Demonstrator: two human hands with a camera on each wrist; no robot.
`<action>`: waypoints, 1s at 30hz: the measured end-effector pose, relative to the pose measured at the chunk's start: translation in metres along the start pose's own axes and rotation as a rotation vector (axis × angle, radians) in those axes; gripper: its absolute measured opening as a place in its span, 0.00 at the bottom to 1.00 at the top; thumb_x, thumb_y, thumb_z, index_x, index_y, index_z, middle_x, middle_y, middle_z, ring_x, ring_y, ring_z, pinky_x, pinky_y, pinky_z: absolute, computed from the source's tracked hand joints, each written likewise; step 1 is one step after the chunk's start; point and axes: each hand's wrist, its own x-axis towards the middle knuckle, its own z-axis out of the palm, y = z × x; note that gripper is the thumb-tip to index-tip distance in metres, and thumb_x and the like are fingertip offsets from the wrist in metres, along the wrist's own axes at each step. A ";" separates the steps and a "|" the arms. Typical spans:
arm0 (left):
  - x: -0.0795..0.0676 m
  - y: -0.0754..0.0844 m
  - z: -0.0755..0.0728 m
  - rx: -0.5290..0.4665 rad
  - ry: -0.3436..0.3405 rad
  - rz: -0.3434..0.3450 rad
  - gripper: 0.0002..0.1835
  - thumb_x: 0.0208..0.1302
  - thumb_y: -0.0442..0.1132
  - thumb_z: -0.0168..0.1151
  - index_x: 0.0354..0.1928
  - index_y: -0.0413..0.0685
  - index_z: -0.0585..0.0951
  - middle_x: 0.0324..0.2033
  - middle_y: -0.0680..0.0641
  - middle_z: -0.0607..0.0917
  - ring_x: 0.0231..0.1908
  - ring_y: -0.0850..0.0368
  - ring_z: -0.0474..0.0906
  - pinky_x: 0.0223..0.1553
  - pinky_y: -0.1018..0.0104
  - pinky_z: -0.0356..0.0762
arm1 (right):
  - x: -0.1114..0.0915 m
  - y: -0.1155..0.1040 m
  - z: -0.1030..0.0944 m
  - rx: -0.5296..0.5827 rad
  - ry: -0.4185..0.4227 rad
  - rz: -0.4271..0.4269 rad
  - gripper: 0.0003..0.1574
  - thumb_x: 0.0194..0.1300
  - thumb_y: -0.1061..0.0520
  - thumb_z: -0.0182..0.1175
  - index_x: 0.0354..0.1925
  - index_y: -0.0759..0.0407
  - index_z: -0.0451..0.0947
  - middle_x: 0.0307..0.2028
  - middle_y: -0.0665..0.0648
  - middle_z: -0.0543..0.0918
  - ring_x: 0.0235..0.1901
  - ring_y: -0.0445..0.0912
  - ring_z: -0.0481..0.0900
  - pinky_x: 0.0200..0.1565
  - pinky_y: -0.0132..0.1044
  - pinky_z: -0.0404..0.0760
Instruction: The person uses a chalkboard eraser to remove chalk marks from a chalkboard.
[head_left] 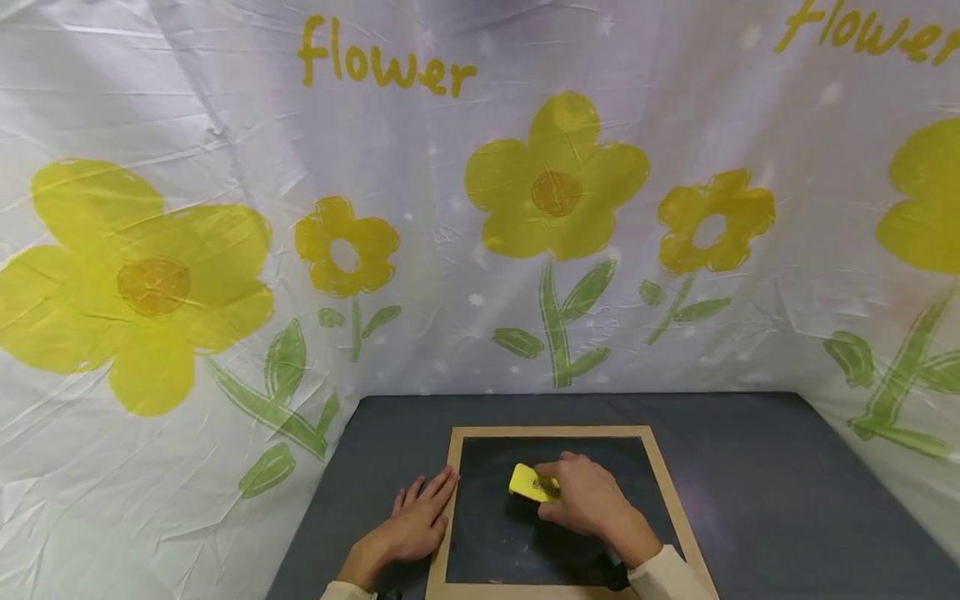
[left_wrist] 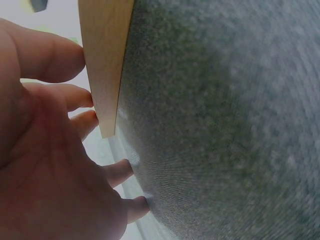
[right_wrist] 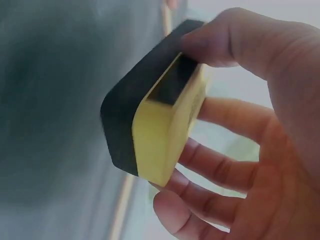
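A small blackboard (head_left: 483, 508) in a light wooden frame (head_left: 555, 432) lies on the dark table. Over its middle, my right hand (head_left: 588, 500) grips a yellow board eraser (head_left: 524, 482) between thumb and fingers. In the right wrist view the black pad (right_wrist: 122, 112) of the eraser faces the board, tilted to it. My left hand (head_left: 416, 525) is at the left side of the frame, fingers stretched out. The left wrist view has the thumb and nearer fingers against the wooden edge (left_wrist: 106, 65), while two other fingertips touch the grey cloth.
Dark grey cloth (head_left: 765, 500) covers the table around the board. Behind and at both sides hangs a white curtain (head_left: 442, 333) printed with yellow flowers. Faint pale marks show on the lower part of the blackboard.
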 end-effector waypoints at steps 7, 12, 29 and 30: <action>0.000 -0.005 0.003 -0.020 0.027 0.038 0.35 0.85 0.43 0.50 0.89 0.53 0.58 0.89 0.46 0.54 0.82 0.18 0.46 0.74 0.13 0.39 | -0.017 0.035 -0.038 0.038 0.151 0.146 0.33 0.64 0.46 0.79 0.65 0.51 0.88 0.35 0.49 0.86 0.26 0.41 0.76 0.28 0.41 0.74; 0.001 -0.008 0.005 -0.024 0.033 0.071 0.36 0.85 0.44 0.49 0.90 0.54 0.56 0.89 0.46 0.52 0.81 0.16 0.45 0.72 0.11 0.38 | -0.031 0.062 -0.059 0.052 0.171 0.252 0.40 0.68 0.41 0.76 0.71 0.57 0.83 0.39 0.56 0.90 0.25 0.43 0.80 0.26 0.41 0.76; 0.007 -0.019 0.012 -0.021 0.057 0.083 0.36 0.86 0.47 0.48 0.90 0.62 0.55 0.90 0.50 0.51 0.81 0.16 0.44 0.71 0.11 0.37 | -0.083 0.159 -0.076 0.049 0.008 0.616 0.43 0.71 0.35 0.69 0.58 0.74 0.80 0.31 0.61 0.81 0.30 0.54 0.78 0.31 0.47 0.76; 0.008 -0.020 0.012 -0.019 0.061 0.088 0.36 0.86 0.47 0.48 0.90 0.62 0.55 0.90 0.50 0.51 0.81 0.15 0.45 0.71 0.10 0.38 | -0.084 0.162 -0.073 0.044 -0.008 0.624 0.43 0.71 0.35 0.69 0.57 0.74 0.81 0.31 0.62 0.81 0.30 0.54 0.78 0.32 0.47 0.77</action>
